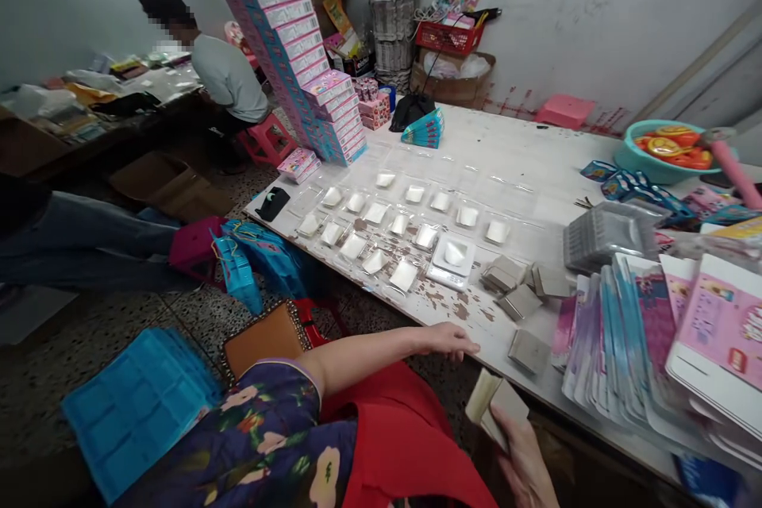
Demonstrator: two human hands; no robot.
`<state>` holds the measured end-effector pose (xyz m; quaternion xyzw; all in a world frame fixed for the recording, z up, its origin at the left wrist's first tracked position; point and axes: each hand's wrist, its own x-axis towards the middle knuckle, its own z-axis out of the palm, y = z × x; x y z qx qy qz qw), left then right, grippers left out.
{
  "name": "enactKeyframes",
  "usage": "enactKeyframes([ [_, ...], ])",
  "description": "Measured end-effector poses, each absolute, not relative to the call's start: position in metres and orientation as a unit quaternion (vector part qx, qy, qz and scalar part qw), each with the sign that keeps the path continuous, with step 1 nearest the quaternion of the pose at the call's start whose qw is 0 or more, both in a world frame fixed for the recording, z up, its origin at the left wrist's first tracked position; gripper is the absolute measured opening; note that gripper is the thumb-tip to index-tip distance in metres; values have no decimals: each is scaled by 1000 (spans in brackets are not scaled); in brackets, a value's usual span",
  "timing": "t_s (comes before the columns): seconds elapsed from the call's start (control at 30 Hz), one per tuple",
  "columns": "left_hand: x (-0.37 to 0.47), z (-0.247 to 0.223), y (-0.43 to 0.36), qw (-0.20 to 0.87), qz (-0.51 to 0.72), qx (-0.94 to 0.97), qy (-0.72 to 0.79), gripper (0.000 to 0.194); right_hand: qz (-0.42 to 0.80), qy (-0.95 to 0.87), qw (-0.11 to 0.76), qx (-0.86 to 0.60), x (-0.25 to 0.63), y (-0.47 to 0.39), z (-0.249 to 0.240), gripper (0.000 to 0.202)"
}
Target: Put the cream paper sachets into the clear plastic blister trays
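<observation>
The white scale [448,276], 1 unit, sits on the counter [449,308] near its front edge and carries 1 white piece [455,254]. A further 15 white pieces [404,275] are counted on clear plastic trays left of and beyond the scale.

The right hand [527,456], nearer the wearer than the scale and to its right, holds 1 cream-and-grey bundle [510,406], its fingers pinching the lower end; the sheet count is unreadable. The left hand [448,340], just in front of the scale, has its fingers partly curled, with nothing visible in them; whether the tips meet cannot be told.

Right of the scale lie at least 4 groups of grey pieces [529,351], then 1 stack of clear packaging [613,236] and, farther off, 1 teal bowl [655,165]. Beyond the scale and left, 1 tall stack of boxes [291,40] rises; past it sits 1 co-worker [229,75] on 1 pink stool [267,139].
</observation>
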<state>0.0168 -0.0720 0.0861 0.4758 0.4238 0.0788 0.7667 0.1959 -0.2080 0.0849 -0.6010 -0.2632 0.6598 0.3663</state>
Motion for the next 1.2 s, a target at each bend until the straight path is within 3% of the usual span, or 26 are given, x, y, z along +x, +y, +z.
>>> enactKeyframes([
  [0.07, 19, 93, -87, 778, 46, 493, 386, 45, 554, -153, 474, -667, 189, -191, 87, 39],
  [0.17, 33, 103, -107, 785, 125, 456, 400, 59, 468, -104, 579, -660, 169, -165, 99, 47],
  [0.33, 46, 113, -104, 740, 232, 447, 446, 44, 395, -63, 695, -598, 140, -136, 120, 56],
  [0.47, 43, 120, -90, 773, 222, 427, 413, 41, 403, -46, 698, -590, 134, -132, 127, 50],
  [0.6, 38, 133, -89, 809, 210, 363, 412, 44, 493, -36, 682, -539, 145, -146, 129, 49],
  [0.77, 31, 151, -93, 894, 167, 183, 372, 42, 625, -129, 686, -348, 162, -158, 138, 93],
  [0.83, 29, 154, -95, 906, 146, 140, 373, 37, 636, -151, 686, -319, 161, -155, 142, 101],
  [1.1, 31, 140, -101, 895, 117, 136, 408, 29, 613, -123, 713, -318, 148, -147, 115, 80],
  [1.2, 26, 136, -98, 864, 82, 242, 433, 42, 597, -97, 729, -320, 146, -148, 113, 72],
])
